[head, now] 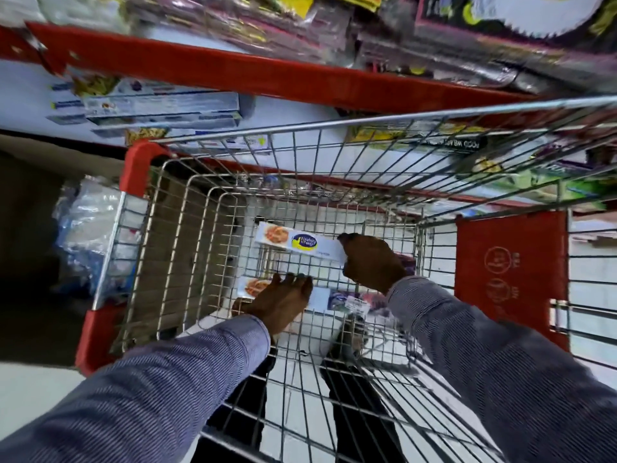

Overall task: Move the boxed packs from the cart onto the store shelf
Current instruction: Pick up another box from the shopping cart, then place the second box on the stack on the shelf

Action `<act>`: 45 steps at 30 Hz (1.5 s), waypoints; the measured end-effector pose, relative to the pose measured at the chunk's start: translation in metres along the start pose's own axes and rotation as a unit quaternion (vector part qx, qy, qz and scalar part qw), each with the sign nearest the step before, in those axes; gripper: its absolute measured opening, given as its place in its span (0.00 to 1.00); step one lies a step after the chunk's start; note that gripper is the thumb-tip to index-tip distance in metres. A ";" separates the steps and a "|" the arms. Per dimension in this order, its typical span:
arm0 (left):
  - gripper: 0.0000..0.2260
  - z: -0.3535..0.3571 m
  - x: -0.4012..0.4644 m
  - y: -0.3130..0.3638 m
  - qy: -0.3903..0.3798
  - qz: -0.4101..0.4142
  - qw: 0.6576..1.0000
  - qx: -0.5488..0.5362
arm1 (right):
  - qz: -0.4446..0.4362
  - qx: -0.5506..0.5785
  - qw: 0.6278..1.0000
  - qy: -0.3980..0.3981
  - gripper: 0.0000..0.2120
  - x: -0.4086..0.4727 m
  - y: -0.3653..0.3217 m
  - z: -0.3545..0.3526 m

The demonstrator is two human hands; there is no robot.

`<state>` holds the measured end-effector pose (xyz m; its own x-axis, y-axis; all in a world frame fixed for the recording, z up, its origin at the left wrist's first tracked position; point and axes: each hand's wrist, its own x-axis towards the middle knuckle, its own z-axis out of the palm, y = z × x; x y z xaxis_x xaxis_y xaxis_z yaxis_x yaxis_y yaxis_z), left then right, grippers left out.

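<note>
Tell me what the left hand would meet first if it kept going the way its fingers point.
The left hand already rests on the near boxed pack; past it, probably the far boxed pack under the right hand, though depth is unclear.

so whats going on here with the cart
A person is leaning over a wire shopping cart beside a store shelf, reaching in with both hands. The right hand grips the end of one long white boxed pack, while the left hand lies on a second boxed pack nearer the person. Both packs are still low in the cart. Similar boxes already sit stacked on the shelf.
</note>
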<state>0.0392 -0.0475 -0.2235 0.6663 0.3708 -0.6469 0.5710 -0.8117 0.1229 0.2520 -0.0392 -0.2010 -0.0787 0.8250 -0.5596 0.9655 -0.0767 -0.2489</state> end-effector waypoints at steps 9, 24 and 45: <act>0.21 -0.068 -0.039 -0.019 0.045 -0.027 0.966 -0.253 | -0.054 0.039 0.996 0.060 0.23 -0.056 -0.019 -0.106; 0.27 -0.407 -0.288 -0.033 0.384 -0.060 0.921 0.033 | -0.160 -0.069 0.945 0.276 0.15 -0.228 -0.126 -0.460; 0.25 -0.611 -0.314 -0.059 0.459 -0.052 0.887 0.019 | -0.030 -0.113 0.922 0.368 0.16 -0.194 -0.091 -0.664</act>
<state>0.0888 0.1598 0.4320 0.7309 0.6411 0.2342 0.6469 -0.7601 0.0616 0.3446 0.1796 0.4553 -0.0239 0.9871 0.1586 0.9986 0.0312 -0.0432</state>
